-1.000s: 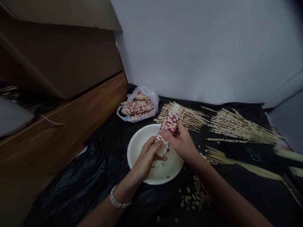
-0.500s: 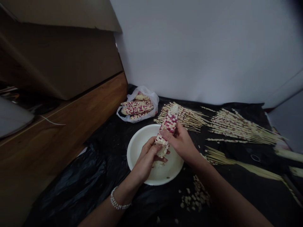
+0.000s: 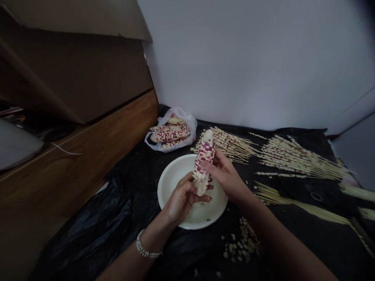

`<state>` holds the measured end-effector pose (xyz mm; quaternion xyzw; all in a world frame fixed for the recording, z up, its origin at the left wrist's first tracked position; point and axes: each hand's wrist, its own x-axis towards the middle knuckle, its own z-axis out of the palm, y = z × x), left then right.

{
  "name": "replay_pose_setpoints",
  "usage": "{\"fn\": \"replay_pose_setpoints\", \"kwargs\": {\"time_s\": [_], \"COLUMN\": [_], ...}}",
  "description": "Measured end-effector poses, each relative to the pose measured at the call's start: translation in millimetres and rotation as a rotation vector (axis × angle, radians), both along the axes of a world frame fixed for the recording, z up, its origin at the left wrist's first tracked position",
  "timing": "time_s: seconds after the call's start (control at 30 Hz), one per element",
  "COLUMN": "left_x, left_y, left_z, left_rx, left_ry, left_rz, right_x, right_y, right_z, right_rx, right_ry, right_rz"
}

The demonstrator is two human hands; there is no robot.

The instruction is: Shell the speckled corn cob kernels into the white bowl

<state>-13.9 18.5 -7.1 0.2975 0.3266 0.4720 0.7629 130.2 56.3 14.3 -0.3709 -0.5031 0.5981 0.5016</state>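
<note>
Both my hands hold an ear of corn (image 3: 204,154) with white and purple kernels, tip pointing away from me. My left hand (image 3: 182,199) grips its near end, where part of the cob is bare of kernels. Around the middle of the ear, from the right, my right hand (image 3: 224,173) is closed with the thumb across the kernels. Underneath is a white bowl (image 3: 168,183); my hands hide part of its inside. A small dark speck lies near the bowl's front rim.
A plastic bag (image 3: 191,123) of several corn ears (image 3: 170,136) lies behind the bowl. Skewers threaded with kernels (image 3: 234,142) and another such pile (image 3: 287,156) lie right. Bare sticks (image 3: 301,201) and loose kernels (image 3: 243,242) rest on black plastic sheeting (image 3: 117,210). A cardboard box (image 3: 88,74) stands left.
The corn ear has shifted slightly left and turned more upright. The fingers of my left hand have moved lower around its near end; my right hand still holds the middle.
</note>
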Motion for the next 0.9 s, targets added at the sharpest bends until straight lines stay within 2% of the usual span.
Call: {"fn": "replay_pose_setpoints", "kwargs": {"time_s": [0.13,0.4,0.7,0.8,0.9], "left_x": [2.7,4.5,0.1,0.8,2.4], "left_y": [-1.5,-0.6,-2.7,-0.8,-0.5], "left_z": [2.9,-2.4,-10.7,-11.0,-5.0], "left_rx": [0.021,0.132,0.185,0.154,0.071], "left_ry": [0.067,0.215,0.290,0.269,0.234], "left_rz": [0.032,0.048,0.060,0.068,0.080], "right_x": [0.2,-0.8,-5.3,-7.2,-6.5], "right_y": [1.8,0.7,-1.4,-2.6,-2.0], "right_z": [1.9,0.5,-8.3,-10.5,-10.7], "right_rx": [-0.024,-0.069,0.062,0.078,0.063], "right_ry": [0.046,0.058,-0.059,-0.067,-0.058], "right_rz": [-0.027,-0.009,-0.003,-0.010,-0.015]}}
